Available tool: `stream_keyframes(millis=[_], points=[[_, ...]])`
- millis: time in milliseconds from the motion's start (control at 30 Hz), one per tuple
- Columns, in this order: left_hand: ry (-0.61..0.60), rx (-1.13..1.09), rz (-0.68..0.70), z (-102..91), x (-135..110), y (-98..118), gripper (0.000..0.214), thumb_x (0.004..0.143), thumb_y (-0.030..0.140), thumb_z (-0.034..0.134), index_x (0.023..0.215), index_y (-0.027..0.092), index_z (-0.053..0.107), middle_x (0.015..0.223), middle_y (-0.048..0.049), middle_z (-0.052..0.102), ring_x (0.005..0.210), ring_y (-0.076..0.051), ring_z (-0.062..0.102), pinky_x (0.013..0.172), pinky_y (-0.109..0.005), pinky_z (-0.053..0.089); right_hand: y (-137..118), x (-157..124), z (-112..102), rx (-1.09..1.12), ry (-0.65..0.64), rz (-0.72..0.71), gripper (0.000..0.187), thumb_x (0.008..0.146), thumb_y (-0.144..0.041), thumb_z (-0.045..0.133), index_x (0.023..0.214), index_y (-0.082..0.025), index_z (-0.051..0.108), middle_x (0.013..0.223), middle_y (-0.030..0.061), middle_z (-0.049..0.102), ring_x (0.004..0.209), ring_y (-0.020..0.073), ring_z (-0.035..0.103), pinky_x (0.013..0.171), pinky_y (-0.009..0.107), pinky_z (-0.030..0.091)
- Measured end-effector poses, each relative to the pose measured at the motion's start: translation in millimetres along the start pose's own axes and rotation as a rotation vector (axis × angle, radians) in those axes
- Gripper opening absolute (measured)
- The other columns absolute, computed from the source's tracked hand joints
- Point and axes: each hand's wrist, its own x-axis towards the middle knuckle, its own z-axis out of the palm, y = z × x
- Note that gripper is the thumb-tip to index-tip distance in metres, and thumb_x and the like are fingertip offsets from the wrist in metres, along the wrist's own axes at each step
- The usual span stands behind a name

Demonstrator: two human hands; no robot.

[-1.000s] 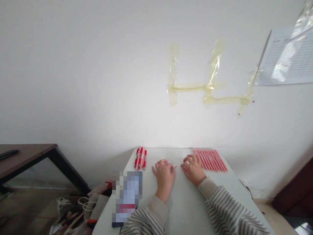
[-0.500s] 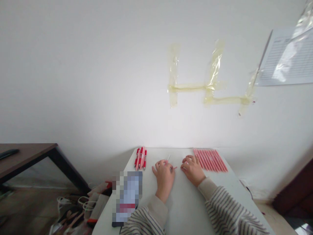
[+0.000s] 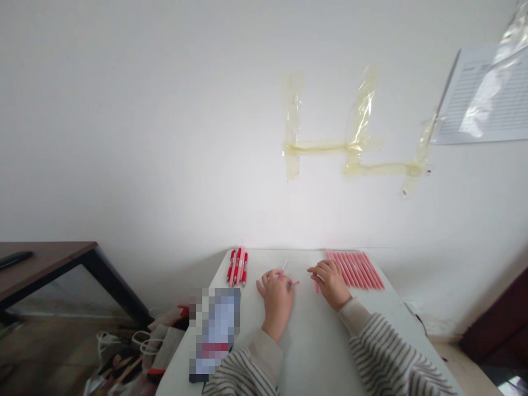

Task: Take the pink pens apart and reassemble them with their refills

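Observation:
My left hand (image 3: 277, 291) is over the white table, its fingers curled in around slim pen parts. A thin white-tipped rod (image 3: 284, 265) juts up past its fingers, and a short pink pen piece (image 3: 295, 282) pokes out by the thumb side. To its right, my right hand (image 3: 331, 281) is bent at the fingers, with a small pink pen part (image 3: 317, 287) showing below them; the grip itself is partly hidden. Just beyond the right hand lies a row of pink pen barrels (image 3: 358, 270). Several red and pink pens (image 3: 237, 268) are grouped at the far left.
A pixelated flat object (image 3: 216, 330) lies along the left side of the white table (image 3: 317, 352). The wall (image 3: 165, 137) meets the table's far edge. Bags and cables (image 3: 144, 346) are piled on the floor at left, beside a dark desk (image 3: 49, 264).
My right hand has shifted slightly to the right and its fingers have straightened somewhat, with a pink part now showing beneath them. My left hand has stayed almost still.

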Motion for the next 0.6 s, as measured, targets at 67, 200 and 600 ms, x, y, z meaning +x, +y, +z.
stream_keyframes(millis=[67,200,600], points=[[-0.003,-0.015,-0.005,-1.8,0.1,0.7,0.008,0.082,0.029,0.066,0.083,0.028,0.074,0.118,-0.0048,0.061,0.121,-0.03,0.046,0.109,-0.062,0.026,3.0,-0.4,0.9,0.011,0.009,0.001,0.02,0.092,-0.016,0.06,0.105,-0.026,0.072,0.094,0.0057,0.069,0.1,0.025,0.056,0.093,0.044,0.044],[-0.018,-0.061,-0.016,-6.8,0.9,2.9,0.01,0.083,0.026,0.066,0.087,0.028,0.074,0.118,-0.0048,0.06,0.12,-0.028,0.047,0.108,-0.058,0.03,4.8,-0.6,0.7,0.008,0.02,0.006,0.016,0.091,-0.018,0.062,0.099,-0.026,0.074,0.092,0.0053,0.069,0.098,0.025,0.056,0.091,0.042,0.044],[0.056,-0.156,0.072,-7.0,-1.3,5.7,0.008,0.082,0.028,0.069,0.084,0.031,0.076,0.114,-0.004,0.06,0.117,-0.025,0.049,0.108,-0.05,0.034,0.0,-0.9,-3.7,-0.008,0.016,-0.005,0.014,0.093,-0.024,0.062,0.1,-0.028,0.073,0.094,0.0049,0.068,0.1,0.024,0.055,0.095,0.043,0.042]])
